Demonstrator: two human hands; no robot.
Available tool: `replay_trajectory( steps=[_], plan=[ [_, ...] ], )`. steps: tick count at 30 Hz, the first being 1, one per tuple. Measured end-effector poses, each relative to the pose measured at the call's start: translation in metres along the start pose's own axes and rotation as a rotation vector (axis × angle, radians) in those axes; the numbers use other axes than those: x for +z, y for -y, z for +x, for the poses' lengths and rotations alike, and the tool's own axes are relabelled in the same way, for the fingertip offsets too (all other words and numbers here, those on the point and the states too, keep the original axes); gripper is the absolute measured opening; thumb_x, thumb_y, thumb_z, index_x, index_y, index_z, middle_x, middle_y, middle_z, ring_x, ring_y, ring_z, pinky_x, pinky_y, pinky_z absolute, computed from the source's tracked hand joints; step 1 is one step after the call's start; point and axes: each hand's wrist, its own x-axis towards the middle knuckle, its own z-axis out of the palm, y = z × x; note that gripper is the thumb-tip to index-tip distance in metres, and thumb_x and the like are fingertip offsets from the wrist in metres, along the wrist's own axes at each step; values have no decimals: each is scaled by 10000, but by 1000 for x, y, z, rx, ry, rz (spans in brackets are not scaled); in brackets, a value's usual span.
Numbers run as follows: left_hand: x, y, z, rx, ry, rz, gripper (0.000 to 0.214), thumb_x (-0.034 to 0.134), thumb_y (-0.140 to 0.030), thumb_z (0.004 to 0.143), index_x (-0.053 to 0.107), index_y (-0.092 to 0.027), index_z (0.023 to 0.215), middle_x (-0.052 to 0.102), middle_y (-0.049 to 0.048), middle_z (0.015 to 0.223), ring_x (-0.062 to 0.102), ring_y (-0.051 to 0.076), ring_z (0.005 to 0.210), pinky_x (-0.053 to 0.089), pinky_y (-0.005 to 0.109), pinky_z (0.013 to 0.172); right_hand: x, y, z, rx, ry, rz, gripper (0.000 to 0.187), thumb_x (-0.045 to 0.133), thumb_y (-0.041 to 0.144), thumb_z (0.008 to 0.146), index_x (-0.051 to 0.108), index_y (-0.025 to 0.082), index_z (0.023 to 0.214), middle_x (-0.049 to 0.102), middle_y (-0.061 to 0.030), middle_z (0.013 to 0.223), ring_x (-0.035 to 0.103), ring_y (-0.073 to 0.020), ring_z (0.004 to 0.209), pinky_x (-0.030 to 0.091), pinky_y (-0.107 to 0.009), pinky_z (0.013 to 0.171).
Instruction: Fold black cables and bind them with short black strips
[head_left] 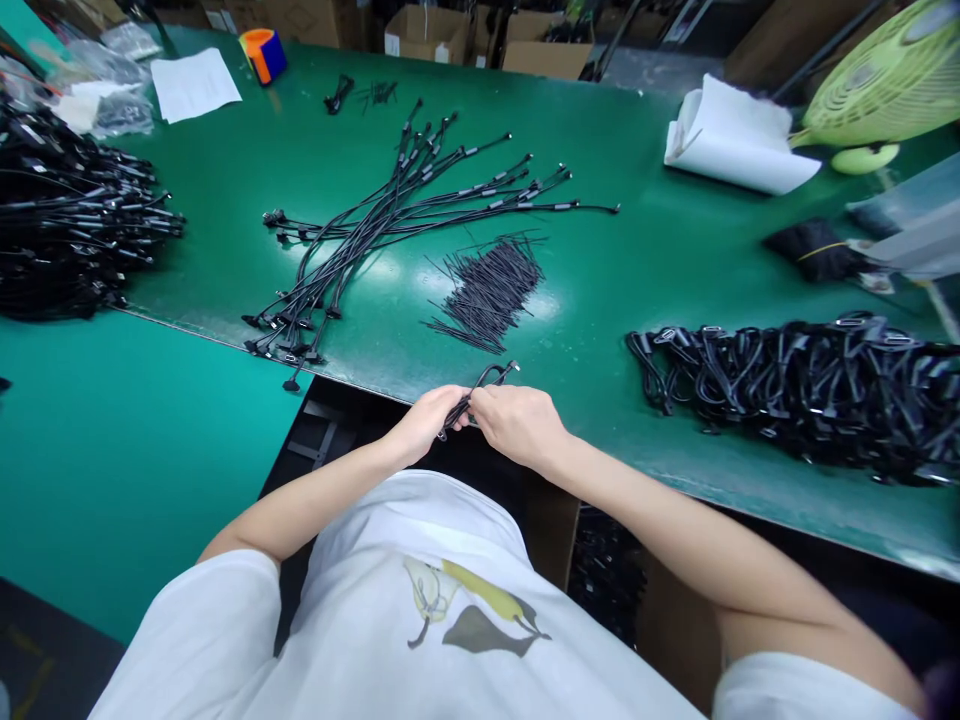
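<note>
While looking down, saw coiled black cable (456, 410) pinched fast in left hand (432, 422) and right hand (519, 422), at near edge of green table (600, 290). Noted short black ties (495, 290) piled just beyond, loose cables (390, 208) fanned farther left, bundled cables (787, 400) heaped at right.

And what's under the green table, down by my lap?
Below the near edge: a cardboard box with a dark heap in it, too dim to identify, and grey metal framing. The green tabletop, white shirt and right arm hide much of the rest.
</note>
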Motion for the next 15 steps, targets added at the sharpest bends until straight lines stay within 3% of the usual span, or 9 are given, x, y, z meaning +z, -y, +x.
replay_trajectory(
  steps=[2,5,7,10,12,15],
  plan=[
    [1,2,4,27,-47,-53,217,526,-297,896,642,-119,943,567,6,728,509,100,673,432,232,691,6,5,-2,169,-82,158,295,414,224,949,558,168,698,602,-31,640,488,-126,564,260,-280,566],
    [-1,-1,6,186,-64,22,153,582,-250,861,654,-157,960,603,52,982,558,149,955,435,282,912,13,12,-7,404,-153,573,336,408,334,964,496,189,675,553,-11,644,471,-124,585,300,-261,577],
    [-3,-9,3,312,-55,171,104,600,-218,846,675,-174,903,568,65,1126,516,185,1112,381,325,1027,15,11,-9,514,-118,949,357,442,431,943,473,198,673,458,18,598,401,-113,542,292,-252,542],
    [-4,-23,-6,436,17,504,185,544,-163,864,708,-191,782,563,63,1090,487,200,1106,341,367,1062,14,3,-13,615,-12,1394,389,519,532,878,466,202,679,311,60,550,234,-86,475,206,-242,468],
    [-5,-27,-12,515,96,709,289,489,-125,873,735,-208,744,575,60,988,486,196,1022,354,372,1027,8,-3,-16,635,-36,1422,398,547,539,865,479,194,679,319,60,554,233,-82,481,205,-240,472],
    [-7,-21,-11,534,185,799,319,467,-120,873,762,-209,788,563,54,899,500,178,908,396,353,943,-5,-1,-20,531,-169,1165,375,521,471,915,518,180,678,448,23,607,389,-106,563,306,-248,554]
  ],
)
